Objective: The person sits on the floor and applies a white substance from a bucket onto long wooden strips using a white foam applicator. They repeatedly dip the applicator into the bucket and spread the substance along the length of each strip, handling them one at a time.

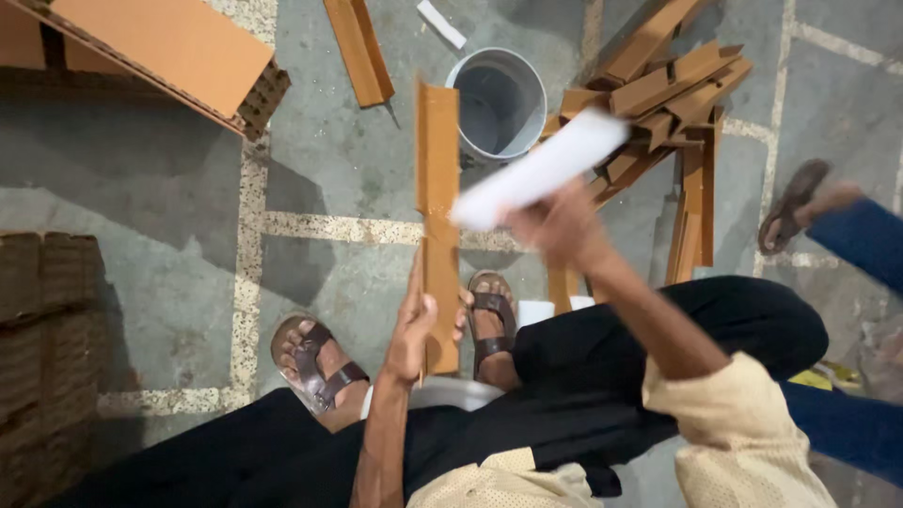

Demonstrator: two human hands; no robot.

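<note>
Our left hand point(414, 334) is closed around the lower part of a long brown cardboard angle strip point(437, 202), thumb on the near face and fingers curled behind, so the strip stands up and away from us over the floor, between our two sandalled feet. Our right hand point(555, 230) is pinched shut on one end of a white flat strip point(541, 169), which is motion-blurred and slants up to the right, its lower end just beside the brown strip.

We judge the brown piece light and fairly stiff along its folded length, though it could crease if squeezed across the fold; a hold low down near the fold, as now, looks sound. The white strip seems thin and light, likely bendable.

Beyond the strips stands a grey bucket point(499, 103). To its right lies a pile of similar brown strips point(673, 103), and a large cardboard sheet point(160, 47) lies at upper left.
</note>
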